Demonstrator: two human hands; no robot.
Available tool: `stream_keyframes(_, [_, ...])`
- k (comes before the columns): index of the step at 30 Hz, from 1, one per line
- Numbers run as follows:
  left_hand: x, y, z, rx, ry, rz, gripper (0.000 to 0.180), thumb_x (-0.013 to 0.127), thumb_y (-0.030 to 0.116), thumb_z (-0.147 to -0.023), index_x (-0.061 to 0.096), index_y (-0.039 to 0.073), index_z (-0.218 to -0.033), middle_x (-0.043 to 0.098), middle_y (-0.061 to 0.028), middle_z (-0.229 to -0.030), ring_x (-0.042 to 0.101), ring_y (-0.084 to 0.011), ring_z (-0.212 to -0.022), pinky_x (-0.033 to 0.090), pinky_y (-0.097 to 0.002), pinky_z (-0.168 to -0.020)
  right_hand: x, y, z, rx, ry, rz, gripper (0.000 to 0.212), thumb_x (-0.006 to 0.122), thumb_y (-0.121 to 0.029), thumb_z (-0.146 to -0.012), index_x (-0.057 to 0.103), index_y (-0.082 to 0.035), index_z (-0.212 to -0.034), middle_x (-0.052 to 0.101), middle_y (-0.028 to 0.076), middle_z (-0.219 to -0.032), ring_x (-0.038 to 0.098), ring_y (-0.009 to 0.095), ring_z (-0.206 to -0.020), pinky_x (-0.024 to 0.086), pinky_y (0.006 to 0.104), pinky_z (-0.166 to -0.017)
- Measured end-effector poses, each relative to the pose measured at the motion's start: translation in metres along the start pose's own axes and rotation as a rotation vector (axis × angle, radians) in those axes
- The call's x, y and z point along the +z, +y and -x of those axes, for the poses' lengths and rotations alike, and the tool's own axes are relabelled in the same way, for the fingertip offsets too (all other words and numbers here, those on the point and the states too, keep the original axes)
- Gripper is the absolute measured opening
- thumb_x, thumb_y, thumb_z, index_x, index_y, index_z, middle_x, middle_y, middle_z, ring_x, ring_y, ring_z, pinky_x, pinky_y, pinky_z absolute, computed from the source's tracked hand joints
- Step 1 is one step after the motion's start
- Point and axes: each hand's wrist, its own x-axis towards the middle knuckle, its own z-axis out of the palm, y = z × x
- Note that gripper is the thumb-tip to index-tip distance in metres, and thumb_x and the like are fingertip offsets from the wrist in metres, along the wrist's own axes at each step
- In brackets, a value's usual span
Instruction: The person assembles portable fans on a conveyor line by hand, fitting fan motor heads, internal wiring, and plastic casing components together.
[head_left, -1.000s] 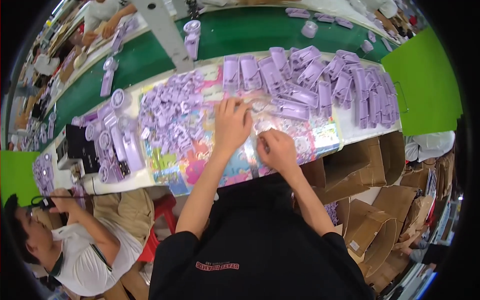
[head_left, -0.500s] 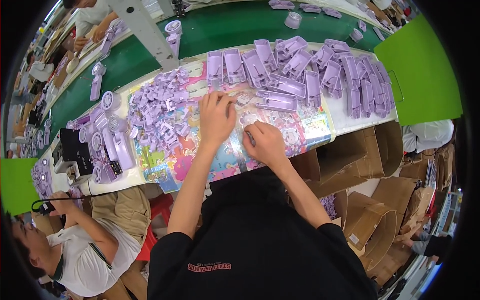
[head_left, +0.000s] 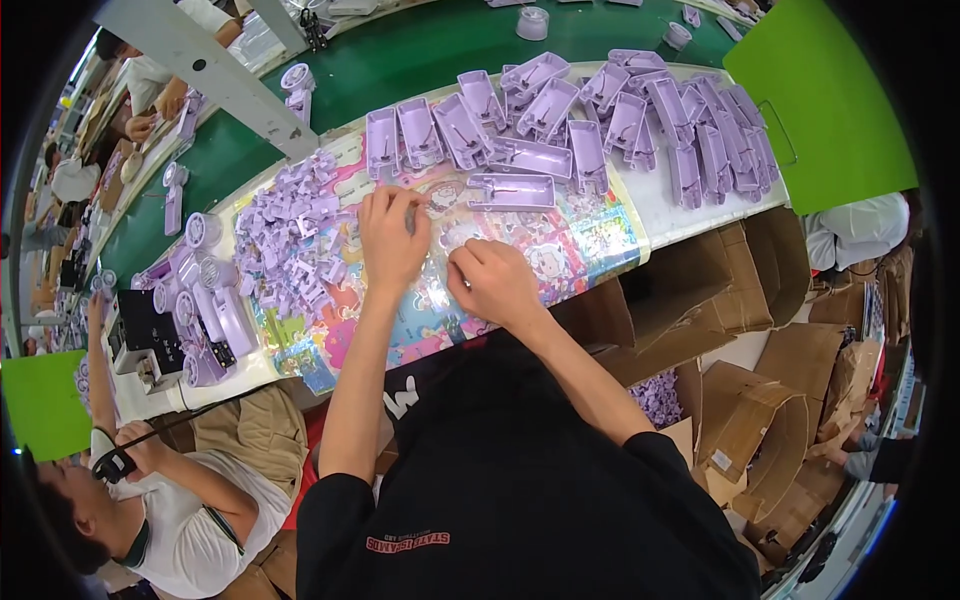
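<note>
Assembly line, bench [head_left: 690, 215] under a colourful printed sheet [head_left: 560, 250]. Since a second ago both hands sit nearer me. Left hand [head_left: 392, 240] pinches a small part, right hand [head_left: 495, 282] curled, grip unclear. Purple trays [head_left: 510, 190] just beyond, loose pieces [head_left: 290, 235] left. Free sheet to the right.

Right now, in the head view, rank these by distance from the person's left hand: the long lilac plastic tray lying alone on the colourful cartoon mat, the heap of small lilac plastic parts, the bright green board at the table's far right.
1. Heap of small lilac plastic parts: just left of the left hand.
2. Long lilac plastic tray: to its right, slightly farther; close call with the heap.
3. Bright green board: far right, clearly farthest.
</note>
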Motion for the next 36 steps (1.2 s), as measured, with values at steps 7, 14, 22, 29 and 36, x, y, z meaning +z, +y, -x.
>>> stream_keyframes(7, [-0.001, 0.0, -0.001, 0.03, 0.012, -0.03, 0.01, 0.067, 0.008, -0.082, 0.069, 0.008, -0.092, 0.061, -0.0089, -0.098, 0.057, -0.0314, -0.096, 0.045, -0.043, -0.086, 0.005, 0.002, 0.005, -0.05, 0.026, 0.016, 0.013, 0.071, -0.008, -0.078, 0.058, -0.006, -0.076, 0.057, 0.009, -0.074, 0.062, 0.029, -0.067, 0.051, 0.0397, -0.062])
stream_keyframes(14, [0.004, -0.01, -0.005, 0.069, -0.01, -0.029, 0.011, 0.066, 0.009, -0.084, 0.07, 0.005, -0.094, 0.063, -0.0107, -0.097, 0.057, -0.0324, -0.096, 0.045, -0.0431, -0.086, 0.014, 0.008, 0.001, -0.263, -0.225, 0.128, 0.015, 0.064, -0.019, -0.078, 0.059, -0.005, -0.081, 0.063, 0.012, -0.076, 0.066, 0.03, -0.071, 0.052, 0.0411, -0.068])
stream_keyframes(22, [0.004, -0.01, -0.005, 0.069, 0.0, -0.041, 0.011, 0.067, 0.009, -0.085, 0.069, 0.006, -0.095, 0.063, -0.01, -0.098, 0.057, -0.0322, -0.096, 0.045, -0.0428, -0.087, 0.024, -0.017, -0.012, -0.496, -0.533, 0.372, 0.018, 0.056, -0.02, -0.091, 0.067, -0.005, -0.091, 0.071, 0.01, -0.086, 0.07, 0.025, -0.075, 0.05, 0.0414, -0.063])
stream_keyframes(29, [0.0, -0.017, -0.001, 0.02, -0.015, 0.012, 0.011, 0.068, 0.005, -0.08, 0.07, 0.006, -0.091, 0.063, -0.0089, -0.096, 0.058, -0.0314, -0.096, 0.045, -0.0412, -0.087, 0.058, -0.091, -0.037, -0.537, -1.24, 1.094, 0.013, 0.064, -0.018, -0.086, 0.073, -0.009, -0.091, 0.066, 0.008, -0.084, 0.064, 0.025, -0.074, 0.053, 0.0503, -0.061])
stream_keyframes(36, [-0.001, -0.025, 0.003, 0.061, 0.063, 0.072, 0.012, 0.069, 0.003, -0.075, 0.069, 0.006, -0.087, 0.062, -0.0095, -0.094, 0.057, -0.0321, -0.094, 0.045, -0.0419, -0.087, 0.02, -0.116, -0.131, -0.393, -1.286, -0.374, 0.026, 0.07, -0.031, -0.081, 0.073, -0.006, -0.083, 0.074, 0.012, -0.09, 0.072, 0.028, -0.087, 0.054, 0.0445, -0.072])
